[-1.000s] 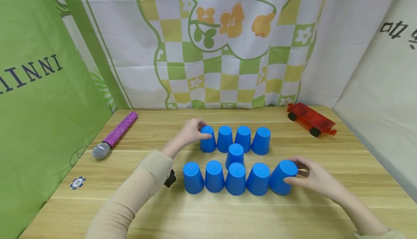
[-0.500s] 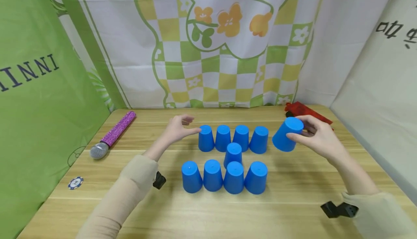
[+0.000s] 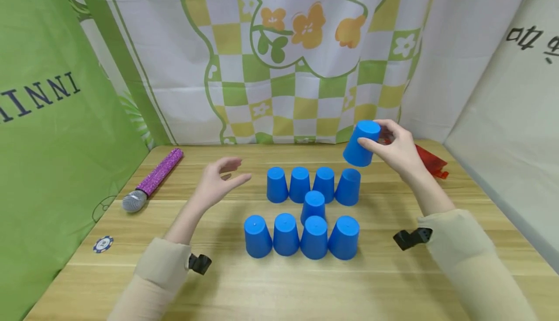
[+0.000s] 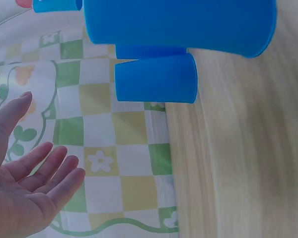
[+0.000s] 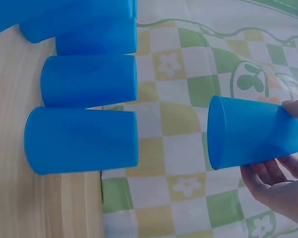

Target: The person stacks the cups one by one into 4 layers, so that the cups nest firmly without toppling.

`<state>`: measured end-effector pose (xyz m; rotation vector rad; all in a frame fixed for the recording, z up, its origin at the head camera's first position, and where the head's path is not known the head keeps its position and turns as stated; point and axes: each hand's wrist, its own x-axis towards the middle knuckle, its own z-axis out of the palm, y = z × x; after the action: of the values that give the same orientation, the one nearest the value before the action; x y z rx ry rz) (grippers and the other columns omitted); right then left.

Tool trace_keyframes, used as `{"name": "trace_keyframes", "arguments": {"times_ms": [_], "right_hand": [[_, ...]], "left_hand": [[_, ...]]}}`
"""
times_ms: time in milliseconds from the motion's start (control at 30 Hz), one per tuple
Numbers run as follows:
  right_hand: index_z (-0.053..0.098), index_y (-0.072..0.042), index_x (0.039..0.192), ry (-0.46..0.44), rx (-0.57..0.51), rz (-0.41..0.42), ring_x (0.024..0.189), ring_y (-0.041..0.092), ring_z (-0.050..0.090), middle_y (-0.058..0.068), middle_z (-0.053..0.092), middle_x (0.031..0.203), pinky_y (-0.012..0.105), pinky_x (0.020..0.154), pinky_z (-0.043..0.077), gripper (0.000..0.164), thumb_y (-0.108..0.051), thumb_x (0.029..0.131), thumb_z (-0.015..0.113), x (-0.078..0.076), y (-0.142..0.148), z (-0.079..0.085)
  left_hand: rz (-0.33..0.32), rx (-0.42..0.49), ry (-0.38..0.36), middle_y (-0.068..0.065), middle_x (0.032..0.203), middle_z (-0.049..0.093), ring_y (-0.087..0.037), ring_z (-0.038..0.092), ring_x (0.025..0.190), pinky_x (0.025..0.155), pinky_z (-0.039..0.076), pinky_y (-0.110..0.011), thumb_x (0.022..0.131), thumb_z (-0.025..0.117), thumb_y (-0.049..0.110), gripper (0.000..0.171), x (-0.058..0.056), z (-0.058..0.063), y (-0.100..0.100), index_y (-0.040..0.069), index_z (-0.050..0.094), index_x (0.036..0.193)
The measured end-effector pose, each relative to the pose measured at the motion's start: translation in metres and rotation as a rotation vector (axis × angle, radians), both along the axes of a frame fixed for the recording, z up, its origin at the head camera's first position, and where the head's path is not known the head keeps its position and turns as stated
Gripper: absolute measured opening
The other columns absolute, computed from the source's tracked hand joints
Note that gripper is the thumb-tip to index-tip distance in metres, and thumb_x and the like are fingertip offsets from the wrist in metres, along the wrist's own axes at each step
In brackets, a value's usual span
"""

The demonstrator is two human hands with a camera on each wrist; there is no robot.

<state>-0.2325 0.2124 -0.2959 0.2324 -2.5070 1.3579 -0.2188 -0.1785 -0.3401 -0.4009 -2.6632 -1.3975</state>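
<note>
The right hand pinches an upside-down blue cup between thumb and fingers, aloft over the right end of the back row of four cups. Left of that row, the left hand hovers unladen, thumb and fingers parted. A single cup stands between this row and the front row of four.

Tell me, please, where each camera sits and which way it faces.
Head: worn on the head, facing forward and down at the table; left hand, right hand and both sleeves show.
Left wrist: worn on that wrist, facing past the relaxed left hand, its only body part shown, toward standing cups and the curtain, turned sideways.
Right wrist: worn on that wrist, also sideways, facing the held cup; only the right hand shows.
Shared: head and right wrist both show the held cup.
</note>
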Motion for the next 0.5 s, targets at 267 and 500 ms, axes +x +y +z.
{"name": "trace_keyframes", "arguments": {"times_ms": [267, 500], "right_hand": [[0.045, -0.003, 0.134, -0.013, -0.016, 0.049, 0.115, 0.036, 0.052, 0.021, 0.053, 0.124, 0.054, 0.099, 0.044, 0.061, -0.038, 0.087, 0.065, -0.016, -0.017, -0.002], [0.046, -0.004, 0.133, -0.098, 0.048, 0.068, 0.119, 0.037, 0.050, 0.021, 0.053, 0.126, 0.054, 0.097, 0.044, 0.062, -0.040, 0.086, 0.065, -0.022, -0.024, -0.019]], "left_hand": [[0.012, 0.008, -0.059, -0.016, 0.132, 0.055, -0.032, 0.051, 0.124, 0.104, 0.042, -0.048, 0.083, 0.071, 0.036, 0.060, 0.032, -0.014, -0.002, 0.006, 0.051, 0.131], [-0.058, -0.036, -0.169, -0.018, 0.136, 0.051, -0.037, 0.044, 0.129, 0.107, 0.036, -0.052, 0.080, 0.074, 0.035, 0.070, 0.062, -0.027, 0.007, 0.004, 0.045, 0.135]]}}
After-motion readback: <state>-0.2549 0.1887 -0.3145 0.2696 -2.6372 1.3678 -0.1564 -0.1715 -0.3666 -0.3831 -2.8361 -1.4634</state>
